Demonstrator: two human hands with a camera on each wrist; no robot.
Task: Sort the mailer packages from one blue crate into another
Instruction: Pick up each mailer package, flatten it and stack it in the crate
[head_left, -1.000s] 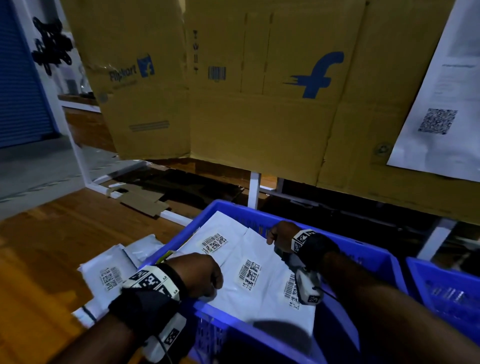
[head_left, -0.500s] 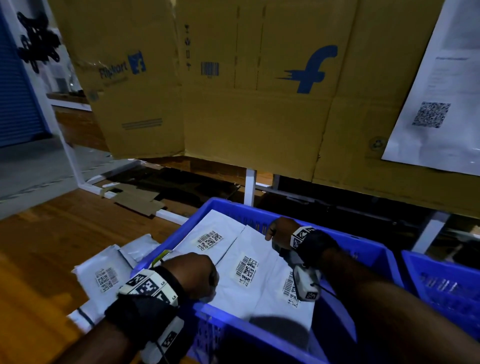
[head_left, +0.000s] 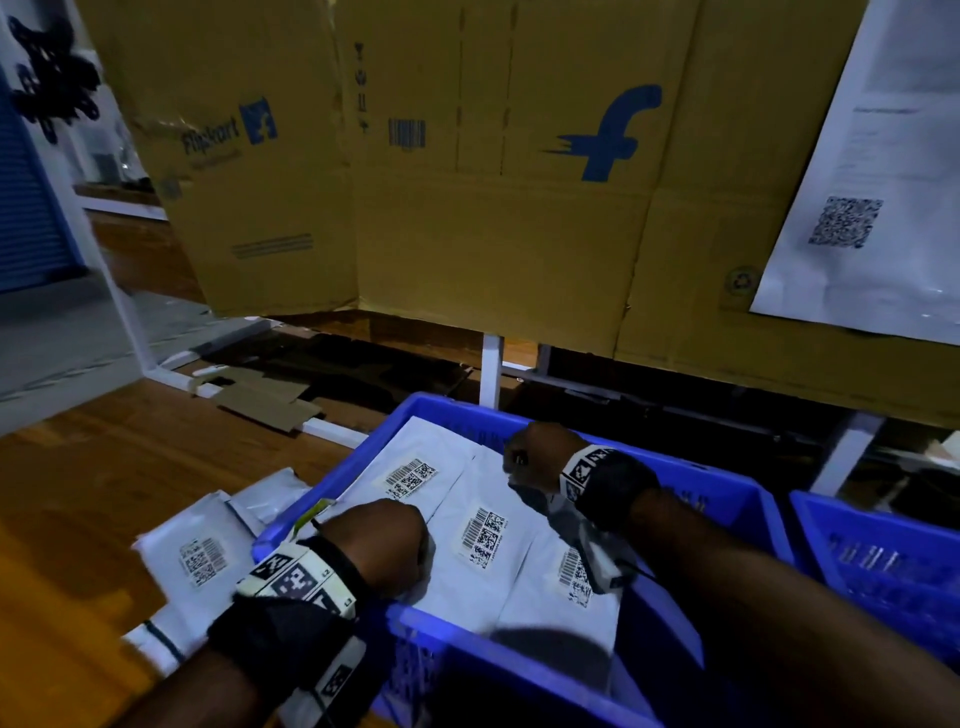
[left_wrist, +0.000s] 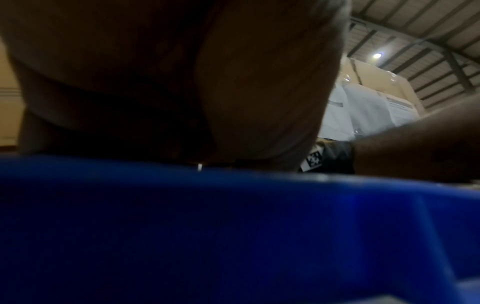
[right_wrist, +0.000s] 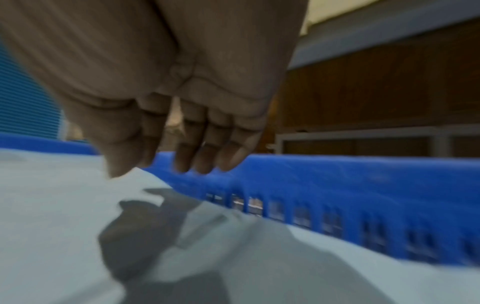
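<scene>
**A:** ok so what are the fingers (right_wrist: 193, 152) doing? the right hand (head_left: 537, 457) looks stretched out in its wrist cam, fingers straight and pointing down at the far wall of the blue crate (head_left: 722, 488), thumb tip just touching a white mailer, nothing wrapped in them

**B:** yep, relaxed and flat, not gripping. the left hand (head_left: 379, 540) is tougher, from the head cam I only get the back of it, knuckles bunched over the near-left corner of the crate, and its wrist cam is just dark palm and blue rim (left_wrist: 233, 216). can't tell if it's holding anything

**A:** and the mailers (head_left: 483, 535)?

**B:** three white ones with barcode labels lie overlapping inside the crate, fanned from its far-left corner toward the near side. more white mailers (head_left: 197, 556) sit on the wooden floor just left of the crate

**A:** other crate?

**B:** a second blue crate (head_left: 878, 561) just to the right of it, and big flattened cardboard boxes (head_left: 493, 208) hanging behind
</scene>
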